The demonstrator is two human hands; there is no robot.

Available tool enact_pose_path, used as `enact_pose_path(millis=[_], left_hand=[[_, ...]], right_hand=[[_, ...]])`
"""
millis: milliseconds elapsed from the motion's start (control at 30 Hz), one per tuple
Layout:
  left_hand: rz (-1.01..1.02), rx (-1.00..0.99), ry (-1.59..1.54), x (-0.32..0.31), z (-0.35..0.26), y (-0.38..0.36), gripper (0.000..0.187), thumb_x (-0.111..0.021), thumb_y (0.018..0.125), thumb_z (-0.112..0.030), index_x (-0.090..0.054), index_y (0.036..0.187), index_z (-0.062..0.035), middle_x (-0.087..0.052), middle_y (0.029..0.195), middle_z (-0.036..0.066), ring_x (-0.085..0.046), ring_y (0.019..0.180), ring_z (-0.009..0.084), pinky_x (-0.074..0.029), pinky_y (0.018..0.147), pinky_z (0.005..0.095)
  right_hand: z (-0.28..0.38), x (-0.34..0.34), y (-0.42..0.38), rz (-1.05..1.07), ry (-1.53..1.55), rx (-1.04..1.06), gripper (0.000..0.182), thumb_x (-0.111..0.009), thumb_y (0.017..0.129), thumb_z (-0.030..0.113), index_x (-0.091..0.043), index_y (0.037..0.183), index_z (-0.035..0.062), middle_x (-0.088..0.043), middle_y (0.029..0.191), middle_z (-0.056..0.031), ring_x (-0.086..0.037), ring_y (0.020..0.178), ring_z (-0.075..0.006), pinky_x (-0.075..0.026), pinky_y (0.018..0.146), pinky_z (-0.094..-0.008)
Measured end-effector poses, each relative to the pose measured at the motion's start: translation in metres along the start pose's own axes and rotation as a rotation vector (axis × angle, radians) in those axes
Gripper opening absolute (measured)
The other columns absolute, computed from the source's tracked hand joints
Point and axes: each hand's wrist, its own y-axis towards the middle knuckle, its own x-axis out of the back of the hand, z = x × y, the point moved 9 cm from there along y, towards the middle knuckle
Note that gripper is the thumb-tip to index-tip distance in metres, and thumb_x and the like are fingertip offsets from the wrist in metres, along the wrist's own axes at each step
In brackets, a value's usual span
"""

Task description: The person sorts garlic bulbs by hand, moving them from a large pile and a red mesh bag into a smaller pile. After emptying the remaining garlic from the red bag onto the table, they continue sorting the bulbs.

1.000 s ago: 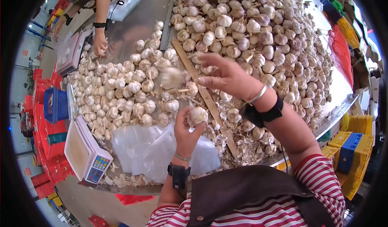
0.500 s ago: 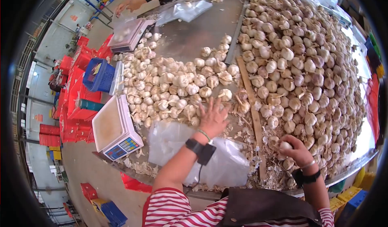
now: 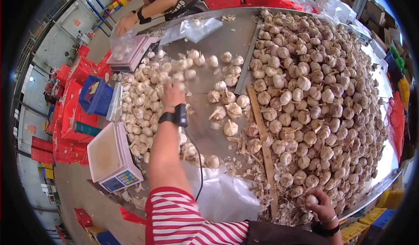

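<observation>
My left hand (image 3: 173,94) reaches over the heap of paler garlic bulbs (image 3: 139,97) on the metal table. Its fingers are a little blurred but look apart, resting against bulbs, with none gripped that I can make out. Bulbs just beyond the fingertips are smeared by motion. At the lower right, my right hand (image 3: 322,205) is closed around a garlic bulb (image 3: 311,200), beside the edge of the large garlic pile (image 3: 323,101). Several loose bulbs (image 3: 233,110) lie between the left heap and the wooden strip (image 3: 263,153).
A scale (image 3: 109,158) stands at the left edge, a clear plastic bag (image 3: 224,197) in front. Further back are a blue basket (image 3: 95,94), a second scale (image 3: 131,53) and another person's hand (image 3: 126,24) at a bag. Garlic skins (image 3: 248,168) litter the table.
My left hand has moved left and away from me, and bulbs have shifted that way, baring metal in the middle. My right hand still holds a bulb. The view has shifted slightly.
</observation>
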Motion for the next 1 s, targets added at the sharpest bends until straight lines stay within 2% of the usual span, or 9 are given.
enact_pose_path(millis=[100, 167, 367, 533, 667, 700, 867, 967, 1000], left_hand=[[-0.231, -0.062, -0.281, 0.037, 0.033, -0.060, 0.077, -0.067, 0.081, -0.043, -0.037, 0.142, -0.0070, -0.033, 0.148, 0.020, -0.032, 0.136, 0.0371, -0.021, 0.106, 0.0673], [-0.053, 0.139, -0.101, 0.050, 0.054, -0.131, 0.092, -0.070, 0.078, -0.051, -0.030, 0.144, -0.0018, -0.025, 0.149, 0.030, -0.023, 0.139, 0.0430, -0.022, 0.113, 0.0520], [0.257, 0.226, -0.207, 0.007, 0.119, -0.219, 0.118, -0.077, 0.063, -0.062, -0.015, 0.151, -0.0125, -0.008, 0.154, 0.029, -0.010, 0.141, 0.0495, -0.015, 0.112, 0.0604], [0.199, 0.195, -0.023, -0.012, 0.095, -0.171, 0.115, -0.078, 0.061, -0.059, -0.018, 0.151, -0.0207, -0.007, 0.154, 0.028, -0.005, 0.137, 0.0581, -0.016, 0.107, 0.0674], [0.231, 0.222, -0.102, -0.012, 0.069, -0.103, 0.105, -0.074, 0.065, -0.061, -0.024, 0.150, -0.0231, -0.009, 0.155, 0.025, -0.003, 0.138, 0.0574, -0.018, 0.106, 0.0686], [0.247, 0.217, -0.102, -0.012, 0.067, -0.087, 0.103, -0.071, 0.066, -0.063, -0.025, 0.149, -0.0234, -0.008, 0.155, 0.023, -0.003, 0.138, 0.0574, -0.019, 0.108, 0.0671], [0.247, 0.313, -0.157, -0.034, 0.038, 0.031, 0.104, -0.056, 0.071, -0.076, -0.017, 0.152, -0.0242, -0.003, 0.157, 0.022, 0.004, 0.145, 0.0418, -0.015, 0.108, 0.0685], [0.035, 0.197, -0.533, -0.053, 0.024, 0.096, 0.100, -0.073, 0.071, -0.047, -0.019, 0.150, -0.0177, -0.009, 0.157, 0.019, -0.004, 0.145, 0.0394, -0.017, 0.113, 0.0593], [-0.140, 0.245, -0.660, -0.055, 0.018, 0.102, 0.095, -0.073, 0.069, -0.036, -0.025, 0.148, -0.0167, -0.010, 0.155, 0.023, -0.007, 0.145, 0.0390, -0.021, 0.114, 0.0551]], right_hand=[[-0.021, 0.024, -0.027, -0.072, -0.005, 0.031, 0.036, -0.075, 0.069, 0.013, -0.062, 0.101, 0.0030, -0.058, 0.091, -0.0017, -0.056, 0.079, -0.0111, -0.048, 0.072, -0.0263], [-0.023, 0.027, -0.054, -0.221, -0.022, -0.001, 0.037, -0.069, 0.064, 0.020, -0.060, 0.095, 0.0025, -0.056, 0.084, -0.0023, -0.055, 0.078, -0.0126, -0.045, 0.071, -0.0268], [-0.114, 0.086, -0.107, -0.369, -0.563, 0.231, 0.041, -0.074, 0.081, 0.017, -0.059, 0.116, 0.0010, -0.065, 0.107, -0.0170, -0.063, 0.097, -0.0277, -0.048, 0.088, -0.0362], [-0.105, 0.076, -0.102, -0.517, -0.961, 0.231, 0.041, -0.070, 0.085, 0.011, -0.055, 0.121, -0.0027, -0.059, 0.116, -0.0156, -0.055, 0.108, -0.0234, -0.045, 0.092, -0.0342], [-0.125, 0.090, -0.100, -0.629, -0.578, 0.277, 0.042, -0.071, 0.085, 0.008, -0.055, 0.121, -0.0051, -0.061, 0.110, -0.0148, -0.057, 0.102, -0.0220, -0.047, 0.089, -0.0332], [-0.106, 0.079, -0.098, -0.620, -0.742, 0.344, 0.039, -0.070, 0.085, 0.007, -0.056, 0.120, -0.0044, -0.061, 0.108, -0.0133, -0.057, 0.100, -0.0209, -0.047, 0.087, -0.0311], [-0.168, 0.116, -0.099, -0.742, -0.550, 0.119, 0.036, -0.074, 0.083, 0.017, -0.060, 0.112, 0.0000, -0.062, 0.100, -0.0090, -0.057, 0.088, -0.0173, -0.049, 0.077, -0.0308], [-0.103, 0.074, -0.092, -0.790, -0.853, 0.363, 0.036, -0.075, 0.083, 0.021, -0.061, 0.110, 0.0025, -0.062, 0.097, -0.0070, -0.057, 0.084, -0.0165, -0.049, 0.075, -0.0312], [-0.137, 0.097, -0.095, -0.831, -0.721, 0.237, 0.038, -0.075, 0.083, 0.026, -0.061, 0.110, 0.0035, -0.062, 0.099, -0.0082, -0.057, 0.090, -0.0170, -0.048, 0.080, -0.0313]])
